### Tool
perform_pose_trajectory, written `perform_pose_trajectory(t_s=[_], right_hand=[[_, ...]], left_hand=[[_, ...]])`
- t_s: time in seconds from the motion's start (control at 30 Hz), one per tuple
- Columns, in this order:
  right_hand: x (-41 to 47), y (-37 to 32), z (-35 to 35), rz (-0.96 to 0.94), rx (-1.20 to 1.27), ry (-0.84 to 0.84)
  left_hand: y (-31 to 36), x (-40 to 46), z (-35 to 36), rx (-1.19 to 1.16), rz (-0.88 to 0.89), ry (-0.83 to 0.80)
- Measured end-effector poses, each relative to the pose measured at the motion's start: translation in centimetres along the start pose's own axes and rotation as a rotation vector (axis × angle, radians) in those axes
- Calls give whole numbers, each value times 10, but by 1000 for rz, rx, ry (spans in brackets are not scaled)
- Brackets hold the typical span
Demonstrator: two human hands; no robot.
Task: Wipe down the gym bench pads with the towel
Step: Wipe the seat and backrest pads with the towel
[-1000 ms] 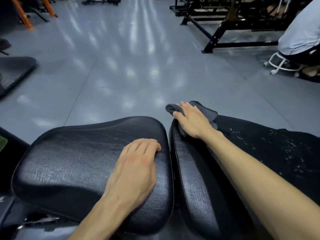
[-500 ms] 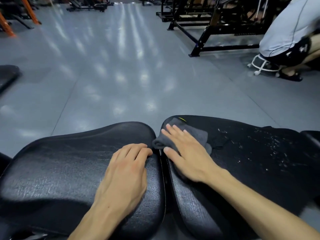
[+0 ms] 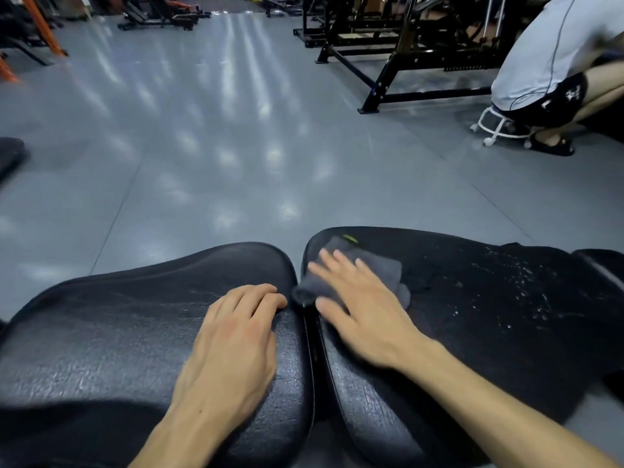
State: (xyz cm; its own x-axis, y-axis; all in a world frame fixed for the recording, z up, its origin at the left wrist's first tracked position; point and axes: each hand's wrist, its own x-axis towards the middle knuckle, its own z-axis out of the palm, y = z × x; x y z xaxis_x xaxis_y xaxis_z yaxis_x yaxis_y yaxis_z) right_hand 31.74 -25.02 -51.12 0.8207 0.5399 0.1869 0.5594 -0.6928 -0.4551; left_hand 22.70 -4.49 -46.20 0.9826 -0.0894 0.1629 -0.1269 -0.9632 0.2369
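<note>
A single head-worn wide-angle view looks forward and down from close above two black cracked vinyl bench pads (image 3: pixel 141 336), facing out across the glossy grey gym floor (image 3: pixel 236 146).

A gym: padded black bench pads (image 3: pixel 135 332), steel weight racks (image 3: pixel 405 45), glossy grey floor (image 3: pixel 202 146).

dim bluish light, glare streaks on the floor (image 3: pixel 236 130) toward 12 o'clock, motion-blurred right hand (image 3: pixel 364 309), bowed wide-angle edges.
</note>
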Motion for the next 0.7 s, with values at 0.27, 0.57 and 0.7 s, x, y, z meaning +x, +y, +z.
perform_pose_trajectory(t_s=[0.27,0.57,0.7], right_hand=[[28,91,-39,483,-85,22],[-91,23,-22,67,40,-40],[-53,72,-49,346,10,-1]], left_hand=[[0,1,3,10,3,28],[1,0,4,36,21,36],[2,-1,4,44,22,45]])
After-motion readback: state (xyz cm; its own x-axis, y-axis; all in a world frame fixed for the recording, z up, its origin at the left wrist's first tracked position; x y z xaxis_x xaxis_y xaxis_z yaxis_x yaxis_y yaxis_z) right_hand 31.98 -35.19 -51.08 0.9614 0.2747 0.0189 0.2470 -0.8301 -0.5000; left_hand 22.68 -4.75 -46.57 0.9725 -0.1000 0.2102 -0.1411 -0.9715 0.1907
